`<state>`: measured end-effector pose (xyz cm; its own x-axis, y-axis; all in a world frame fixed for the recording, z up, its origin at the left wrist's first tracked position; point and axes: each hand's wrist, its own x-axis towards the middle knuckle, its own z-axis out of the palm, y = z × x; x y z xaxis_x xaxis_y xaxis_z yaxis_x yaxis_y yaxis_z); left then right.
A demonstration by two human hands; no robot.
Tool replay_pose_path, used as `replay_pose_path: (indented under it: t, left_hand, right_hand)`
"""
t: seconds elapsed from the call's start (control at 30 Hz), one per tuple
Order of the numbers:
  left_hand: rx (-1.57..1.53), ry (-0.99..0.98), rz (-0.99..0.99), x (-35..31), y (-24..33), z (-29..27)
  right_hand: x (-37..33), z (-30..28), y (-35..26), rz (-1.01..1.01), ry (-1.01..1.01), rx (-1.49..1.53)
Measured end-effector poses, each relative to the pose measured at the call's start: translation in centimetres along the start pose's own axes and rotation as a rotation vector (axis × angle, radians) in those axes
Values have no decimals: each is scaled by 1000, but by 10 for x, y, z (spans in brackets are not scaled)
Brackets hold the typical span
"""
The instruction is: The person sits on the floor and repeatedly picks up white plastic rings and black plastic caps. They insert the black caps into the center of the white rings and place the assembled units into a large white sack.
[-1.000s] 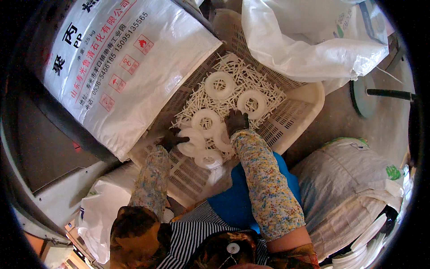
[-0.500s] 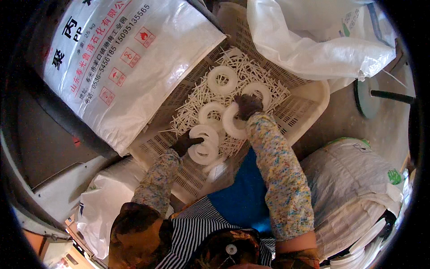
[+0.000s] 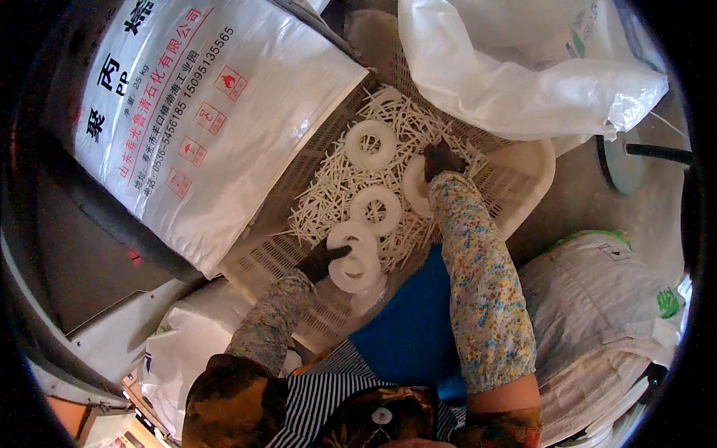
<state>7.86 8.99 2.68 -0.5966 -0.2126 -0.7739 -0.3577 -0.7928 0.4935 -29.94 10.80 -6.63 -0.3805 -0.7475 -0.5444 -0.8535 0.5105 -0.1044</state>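
Note:
My left hand (image 3: 325, 260), in a dark glove, is closed on a white plastic ring (image 3: 340, 234), its thumb across the inner edge. A second white ring (image 3: 357, 282) overlaps the first just below. To the right, my right hand (image 3: 444, 161), also gloved, has its fingers bent at the edge of another white ring (image 3: 413, 187); the hand and sleeve cover part of that ring, and the fingertips are hidden. Two more rings, a far ring (image 3: 355, 143) and a middle ring (image 3: 361, 212), lie on a heap of thin white plastic sticks (image 3: 321, 190).
The heap lies in a pale slotted plastic crate (image 3: 534, 175). A printed white sack (image 3: 254, 112) stands at left, an open white bag (image 3: 508, 104) at far right. A stuffed sack (image 3: 590, 299) sits at near right, beyond it a dark rod with a disc (image 3: 620, 168).
My right hand has moved right and slightly away, and the rings near it lie differently. My left hand has shifted right and nearer with its overlapping rings.

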Motion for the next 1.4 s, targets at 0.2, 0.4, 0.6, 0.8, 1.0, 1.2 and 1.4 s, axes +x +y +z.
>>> replay_pose_path:
  t: [0.2, 0.4, 0.6, 0.8, 1.0, 1.2, 1.4]
  left_hand:
    - [210, -7, 0, -21, 37, -31]
    - [321, -12, 84, 18, 85, -14]
    - [443, -179, -10, 76, 87, 34]
    - [662, -242, -198, 75, 65, 38]
    - [1067, -249, -365, 60, 58, 31]
    - [929, -146, -302, 16, 49, -5]
    - [581, -89, -234, -35, 28, 6]
  right_hand:
    - [10, -6, 9, -159, -22, 19]
    - [28, 9, -15, -631, 76, 129]
    - [96, 73, -25, -882, -232, 106]
    - [54, 24, -79, -516, -223, -20]
    - [37, 29, -89, -493, -203, 14]
    - [23, 37, -62, -653, -309, 33]
    - [131, -10, -138, -2165, -708, 315]
